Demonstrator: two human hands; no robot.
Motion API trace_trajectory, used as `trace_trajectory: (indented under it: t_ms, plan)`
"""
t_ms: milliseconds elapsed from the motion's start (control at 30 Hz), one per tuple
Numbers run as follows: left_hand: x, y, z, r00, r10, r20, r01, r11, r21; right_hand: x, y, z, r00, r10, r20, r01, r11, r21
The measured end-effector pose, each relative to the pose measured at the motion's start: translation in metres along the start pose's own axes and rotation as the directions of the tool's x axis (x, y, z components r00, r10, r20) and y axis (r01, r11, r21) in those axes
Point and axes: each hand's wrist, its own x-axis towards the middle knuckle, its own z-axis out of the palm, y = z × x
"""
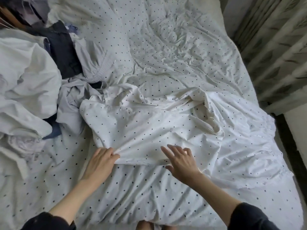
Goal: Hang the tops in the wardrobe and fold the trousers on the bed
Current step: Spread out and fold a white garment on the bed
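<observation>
- Head view: we've got our left hand [101, 161] pinching the hem corner of a white polka-dot garment [149, 123] spread near the bed's [174, 47] foot edge, while our right hand [181, 161] lies on it with fingers straight and spread, gripping nothing.
- Risk, as we judge it: garment and dotted bedsheet [132, 193] share the same print, so we could pinch sheet along with cloth and drag both.
- A one-corner pull may skew it; its far end is bunched in deep wrinkles, and a fold made over those would likely set crooked.
- The rest of the laundry sits along the bed's left edge: a dark navy piece [64, 52], a pale grey one with an elastic waistband [98, 65], and a white crumpled heap [25, 83]. Tugging could snag that tangle.
- The fabric looks thin, soft and limp, creasing easily.
</observation>
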Motion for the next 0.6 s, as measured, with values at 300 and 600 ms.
trace_trajectory:
  t_ms: [300,600]
  plan:
    - [-0.066,-0.018,0.029,0.874,-0.145,0.463,0.165,0.986,-0.004,0.026,-0.075,0.032,0.941,-0.227,0.253,0.239,0.971,-0.018]
    - [-0.078,-0.084,0.068,0.793,-0.576,0.198,0.546,0.528,-0.651,0.052,-0.138,0.022,0.922,-0.173,-0.346,0.197,0.980,0.034]
